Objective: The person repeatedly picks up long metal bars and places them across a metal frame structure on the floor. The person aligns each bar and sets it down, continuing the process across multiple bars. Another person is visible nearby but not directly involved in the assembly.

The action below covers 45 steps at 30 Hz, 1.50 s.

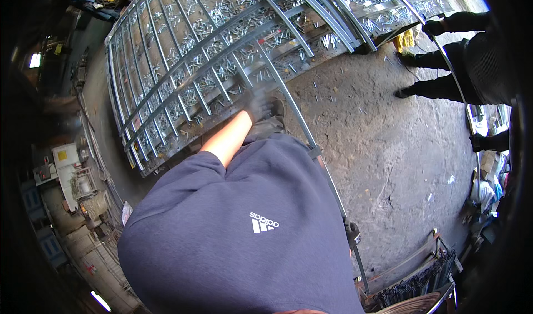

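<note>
A long narrow metal bar (292,103) runs from the table edge down past my right side. My right hand (352,233), in a dark glove, is closed around its lower part; my body hides some of that hand. My left hand (259,107), also in a dark glove, is smeared by motion beside the table edge, close to the ends of the metal strips. Its fingers cannot be made out. On the low table lies a grid of shiny metal strips (194,76), with straight pieces crossing two long ones. Many small metal pins (333,39) are scattered beneath and around it.
At the right a person in dark clothes (488,64) holds another long thin strip (452,67). A rack of dark rods (413,283) stands at the lower right. Bags and boxes (488,175) line the right side. Loose pins lie on the rough floor (377,164).
</note>
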Motion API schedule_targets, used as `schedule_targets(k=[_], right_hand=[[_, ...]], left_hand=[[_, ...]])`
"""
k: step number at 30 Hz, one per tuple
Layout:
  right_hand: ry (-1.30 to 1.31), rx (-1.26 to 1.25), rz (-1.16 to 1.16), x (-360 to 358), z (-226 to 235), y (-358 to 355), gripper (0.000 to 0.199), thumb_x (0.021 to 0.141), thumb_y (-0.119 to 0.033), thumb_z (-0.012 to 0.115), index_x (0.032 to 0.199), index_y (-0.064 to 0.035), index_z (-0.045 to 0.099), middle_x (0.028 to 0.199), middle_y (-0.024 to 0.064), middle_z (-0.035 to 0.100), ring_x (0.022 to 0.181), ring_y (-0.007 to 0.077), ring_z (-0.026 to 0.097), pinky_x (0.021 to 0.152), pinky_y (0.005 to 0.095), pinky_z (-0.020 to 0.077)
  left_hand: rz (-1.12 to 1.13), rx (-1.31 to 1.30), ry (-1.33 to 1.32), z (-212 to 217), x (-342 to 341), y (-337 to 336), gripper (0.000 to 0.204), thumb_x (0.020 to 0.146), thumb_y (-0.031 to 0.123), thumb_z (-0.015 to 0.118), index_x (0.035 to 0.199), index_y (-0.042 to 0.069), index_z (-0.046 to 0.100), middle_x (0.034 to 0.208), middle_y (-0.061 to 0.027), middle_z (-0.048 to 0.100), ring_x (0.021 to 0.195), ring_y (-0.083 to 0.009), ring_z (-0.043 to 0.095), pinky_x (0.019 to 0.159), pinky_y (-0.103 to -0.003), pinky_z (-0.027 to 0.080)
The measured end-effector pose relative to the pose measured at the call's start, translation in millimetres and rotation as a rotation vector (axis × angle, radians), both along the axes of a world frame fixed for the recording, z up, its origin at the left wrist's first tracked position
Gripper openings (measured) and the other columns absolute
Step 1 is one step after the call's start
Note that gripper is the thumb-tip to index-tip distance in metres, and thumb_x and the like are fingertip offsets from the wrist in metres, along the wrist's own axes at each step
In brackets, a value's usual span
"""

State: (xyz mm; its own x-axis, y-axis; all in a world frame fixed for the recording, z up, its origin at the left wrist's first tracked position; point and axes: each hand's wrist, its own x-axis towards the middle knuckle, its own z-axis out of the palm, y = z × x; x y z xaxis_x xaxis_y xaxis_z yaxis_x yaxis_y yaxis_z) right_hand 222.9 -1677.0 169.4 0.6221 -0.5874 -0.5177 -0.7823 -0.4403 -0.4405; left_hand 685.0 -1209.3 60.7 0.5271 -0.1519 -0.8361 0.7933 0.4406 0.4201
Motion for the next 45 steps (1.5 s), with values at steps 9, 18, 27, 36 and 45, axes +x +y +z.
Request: schedule_targets(k=[9, 18, 27, 36, 45], right_hand=[[0.102, -0.064, 0.038, -3.0, 22.3, 16.8, 0.057, 0.091, -0.048, 0.062, 0.060, -0.0007, 0.051, 0.051, 0.0147, 0.041, 0.046, 0.0211, 0.036, 0.048, 0.0408, 0.0272], [0.309, -0.002, 0.115, 72.5, -123.7, 26.6, 0.065, 0.083, -0.068, 0.058, 0.067, -0.0047, 0.061, 0.060, 0.0168, 0.055, 0.056, 0.0300, 0.053, 0.053, 0.0452, 0.0370], [0.111, 0.116, 0.231, 199.8, -151.2, 111.1, 0.060, 0.086, -0.061, 0.058, 0.070, -0.0034, 0.061, 0.069, 0.0203, 0.060, 0.067, 0.0391, 0.058, 0.060, 0.0488, 0.0409], [-0.821, 0.539, 0.437, 493.5, -144.6, 277.1, 0.036, 0.098, -0.019, 0.057, 0.129, -0.0020, 0.056, 0.123, 0.0173, 0.064, 0.117, 0.0257, 0.060, 0.097, 0.0354, 0.0453], [0.248, 0.552, 0.887, 409.7, -154.9, 171.2, 0.052, 0.097, -0.050, 0.047, 0.120, -0.0052, 0.063, 0.109, 0.0219, 0.067, 0.107, 0.0360, 0.062, 0.090, 0.0449, 0.0467]], left_hand=[[0.245, -0.277, -0.091, -44.1, 52.5, -60.4, 0.043, 0.094, 0.049, 0.054, 0.108, 0.008, 0.051, 0.090, -0.0161, 0.063, 0.087, -0.0363, 0.065, 0.080, -0.053, 0.053], [0.110, -0.005, -0.019, -75.3, 104.1, -45.9, 0.043, 0.093, 0.048, 0.054, 0.109, 0.008, 0.055, 0.107, -0.0159, 0.061, 0.099, -0.0315, 0.061, 0.091, -0.052, 0.049], [-0.257, 0.133, -0.063, -22.7, 79.4, -18.9, 0.061, 0.094, 0.051, 0.049, 0.137, 0.008, 0.044, 0.134, -0.0123, 0.051, 0.118, -0.0263, 0.053, 0.100, -0.043, 0.042], [-0.286, -0.034, -0.005, 8.6, 51.0, 35.1, 0.045, 0.097, 0.045, 0.054, 0.125, 0.011, 0.051, 0.111, -0.0065, 0.065, 0.100, -0.0179, 0.065, 0.086, -0.035, 0.053], [0.053, -0.160, -0.089, 40.0, 63.7, 131.6, 0.040, 0.098, 0.043, 0.052, 0.123, 0.011, 0.055, 0.115, -0.0092, 0.066, 0.104, -0.0196, 0.066, 0.087, -0.035, 0.055]])
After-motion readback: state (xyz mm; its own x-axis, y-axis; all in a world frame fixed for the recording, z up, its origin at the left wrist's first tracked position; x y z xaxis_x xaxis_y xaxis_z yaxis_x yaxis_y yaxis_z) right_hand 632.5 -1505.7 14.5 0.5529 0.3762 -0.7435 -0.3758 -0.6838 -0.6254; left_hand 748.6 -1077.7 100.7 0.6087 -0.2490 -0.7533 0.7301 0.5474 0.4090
